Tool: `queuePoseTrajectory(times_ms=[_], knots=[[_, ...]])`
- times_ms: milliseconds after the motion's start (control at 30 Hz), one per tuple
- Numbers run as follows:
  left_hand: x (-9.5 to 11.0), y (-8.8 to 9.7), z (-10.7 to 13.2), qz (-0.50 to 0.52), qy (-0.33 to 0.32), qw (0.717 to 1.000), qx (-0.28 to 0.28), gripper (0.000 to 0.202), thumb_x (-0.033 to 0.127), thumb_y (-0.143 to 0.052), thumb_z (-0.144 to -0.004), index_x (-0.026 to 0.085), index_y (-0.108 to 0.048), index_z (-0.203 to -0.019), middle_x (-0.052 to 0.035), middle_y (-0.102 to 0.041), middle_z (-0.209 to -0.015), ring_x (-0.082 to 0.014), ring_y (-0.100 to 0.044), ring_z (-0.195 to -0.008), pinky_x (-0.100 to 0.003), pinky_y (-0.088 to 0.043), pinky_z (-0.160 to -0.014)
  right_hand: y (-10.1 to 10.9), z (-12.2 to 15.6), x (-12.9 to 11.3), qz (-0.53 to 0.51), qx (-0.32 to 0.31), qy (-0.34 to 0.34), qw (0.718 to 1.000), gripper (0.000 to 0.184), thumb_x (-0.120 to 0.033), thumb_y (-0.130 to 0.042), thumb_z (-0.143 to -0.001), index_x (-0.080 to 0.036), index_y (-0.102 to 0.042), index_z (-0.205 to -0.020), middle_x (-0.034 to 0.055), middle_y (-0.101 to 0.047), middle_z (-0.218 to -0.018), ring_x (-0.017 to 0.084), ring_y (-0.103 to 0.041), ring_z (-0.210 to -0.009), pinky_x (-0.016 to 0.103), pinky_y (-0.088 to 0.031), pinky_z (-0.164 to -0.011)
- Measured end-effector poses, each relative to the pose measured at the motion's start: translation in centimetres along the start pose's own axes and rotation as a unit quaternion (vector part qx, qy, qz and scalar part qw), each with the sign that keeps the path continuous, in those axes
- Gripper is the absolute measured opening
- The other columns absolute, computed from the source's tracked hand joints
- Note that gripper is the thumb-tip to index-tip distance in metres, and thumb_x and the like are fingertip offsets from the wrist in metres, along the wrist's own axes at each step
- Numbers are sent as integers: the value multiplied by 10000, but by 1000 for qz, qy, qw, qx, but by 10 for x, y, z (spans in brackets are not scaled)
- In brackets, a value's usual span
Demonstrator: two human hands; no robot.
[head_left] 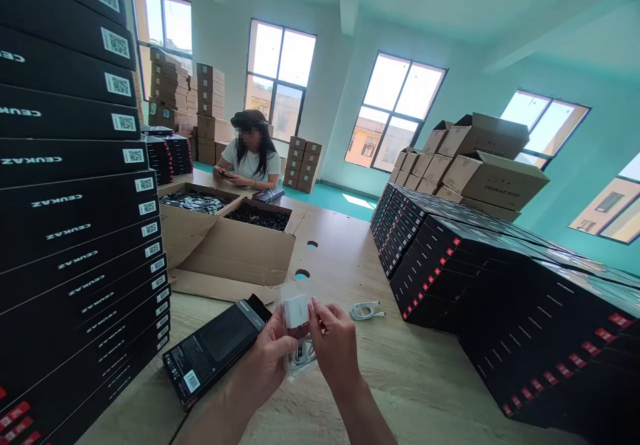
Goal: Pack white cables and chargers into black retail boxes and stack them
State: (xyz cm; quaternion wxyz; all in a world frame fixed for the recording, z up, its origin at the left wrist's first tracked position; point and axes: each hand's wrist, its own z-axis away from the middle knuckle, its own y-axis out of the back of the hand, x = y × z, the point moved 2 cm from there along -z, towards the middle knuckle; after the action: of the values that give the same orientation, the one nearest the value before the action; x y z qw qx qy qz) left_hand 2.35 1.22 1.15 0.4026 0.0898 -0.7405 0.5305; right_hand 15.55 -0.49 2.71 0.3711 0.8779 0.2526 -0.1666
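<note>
Both my hands meet low in the middle of the view over a wooden table point(415, 378). My left hand point(273, 355) and my right hand point(335, 345) are closed on a clear plastic bag point(300, 358). A small white charger point(295, 310) is at the bag's top, pinched between my fingers. A coiled cable shows inside the bag. An open black retail box point(215, 348) lies just left of my left hand. A coiled white cable point(365, 310) lies on the table to the right of my right hand.
A tall stack of black boxes point(75, 218) stands at the left. Rows of black boxes point(500, 285) fill the right side. Open cardboard cartons point(235, 245) of parts sit behind. A seated person point(250, 155) works at the table's far end. Brown cartons point(480, 158) are piled beyond.
</note>
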Motion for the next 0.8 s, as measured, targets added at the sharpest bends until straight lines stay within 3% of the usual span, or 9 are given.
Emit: queuePoseTrajectory(times_ms=[200,333,467,800], knots=[[0,4,1,20,34,999,20,635,58,-653,-634,232,-639,-1244,-75,-734,-1169,-274,-697,-1027,-321,-532,-790,1,-1,-3,82,-21,14,996,285,-227,-544,-971,-240,-793,-1108,77,-651,-856,221,-595,-830,319,-460,-739],[0,11,1,29,29,998,39,645,36,-627,-605,226,-640,-1222,-67,-730,-1201,-268,-698,-1045,-289,-526,-761,3,0,-9,112,-55,22,992,356,-135,-601,-883,-264,-774,-1165,83,-648,-937,250,-571,-913,366,-459,-805],[1,14,2,37,32,998,31,652,64,-635,-626,222,-637,-1259,-75,-739,-1198,-283,-697,-1071,-293,-532,-761,7,0,-12,90,-98,7,991,424,-127,-551,-889,-259,-737,-1246,93,-663,-1018,263,-578,-971,399,-469,-856],[6,6,4,78,27,997,11,696,77,-658,-645,246,-635,-1320,-80,-740,-1219,-314,-657,-1188,-382,-517,-965,-1,4,-5,-18,-79,-25,996,492,-124,-484,-914,-309,-683,-1325,59,-716,-1028,237,-612,-983,369,-508,-898]])
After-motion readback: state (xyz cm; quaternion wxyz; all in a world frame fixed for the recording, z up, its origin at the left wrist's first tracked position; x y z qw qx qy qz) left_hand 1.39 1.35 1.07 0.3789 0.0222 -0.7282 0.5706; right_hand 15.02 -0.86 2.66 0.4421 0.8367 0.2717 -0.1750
